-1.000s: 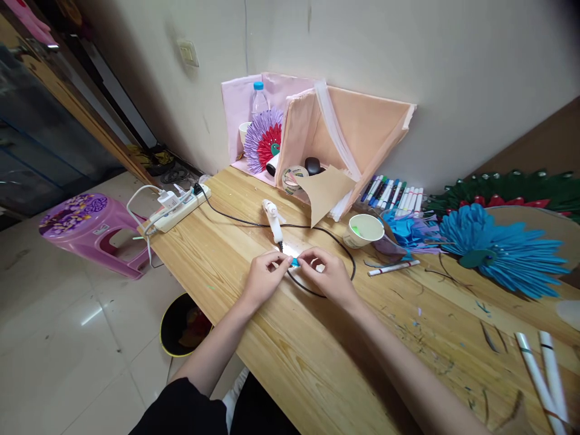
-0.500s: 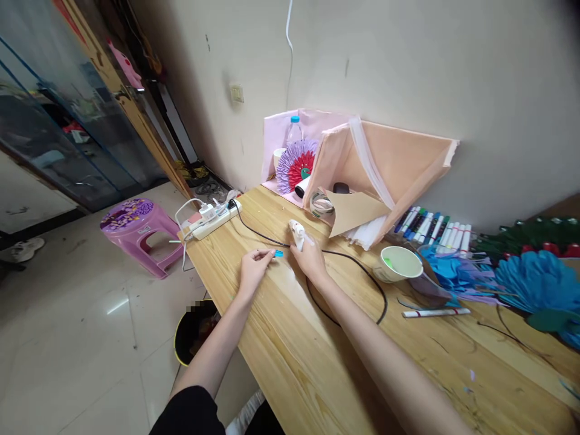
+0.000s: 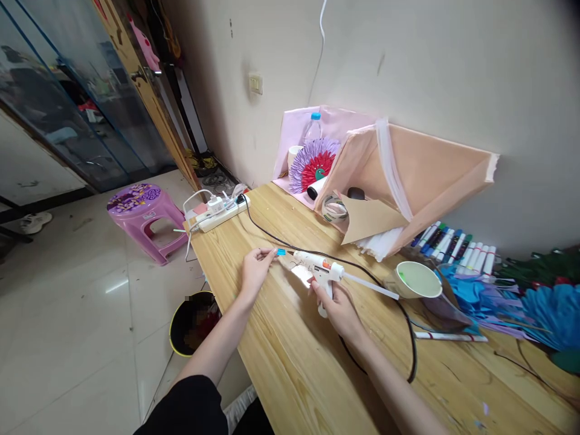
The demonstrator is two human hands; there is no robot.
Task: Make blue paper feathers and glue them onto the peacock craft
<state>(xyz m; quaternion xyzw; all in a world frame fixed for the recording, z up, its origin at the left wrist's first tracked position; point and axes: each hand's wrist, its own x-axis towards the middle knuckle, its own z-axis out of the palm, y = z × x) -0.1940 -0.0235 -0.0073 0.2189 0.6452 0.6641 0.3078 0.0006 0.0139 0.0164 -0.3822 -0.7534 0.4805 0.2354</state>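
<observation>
Between the fingertips of my left hand (image 3: 256,270) is a small blue strip (image 3: 281,252), perhaps paper. My right hand (image 3: 341,307) is wrapped round the handle of a white hot glue gun (image 3: 317,269). The gun points left, its nozzle close to the blue strip; whether they touch I cannot tell. A clear glue stick (image 3: 371,285) juts from the gun's back end. Both hands are over the wooden table (image 3: 281,338). A black cord (image 3: 412,338) loops round beside my right forearm.
A white power strip (image 3: 222,214) lies on the table's far left corner. Cardboard boxes (image 3: 435,163), a paper cup (image 3: 417,280), several markers (image 3: 453,244) and blue crepe paper (image 3: 555,308) stand along the wall side. On the floor are a pink stool (image 3: 149,220) and a black bin (image 3: 194,323).
My right hand has drawn back toward me and turned the glue gun, so its nozzle now points at the blue strip. My left hand keeps its pinch. The view has shifted slightly left.
</observation>
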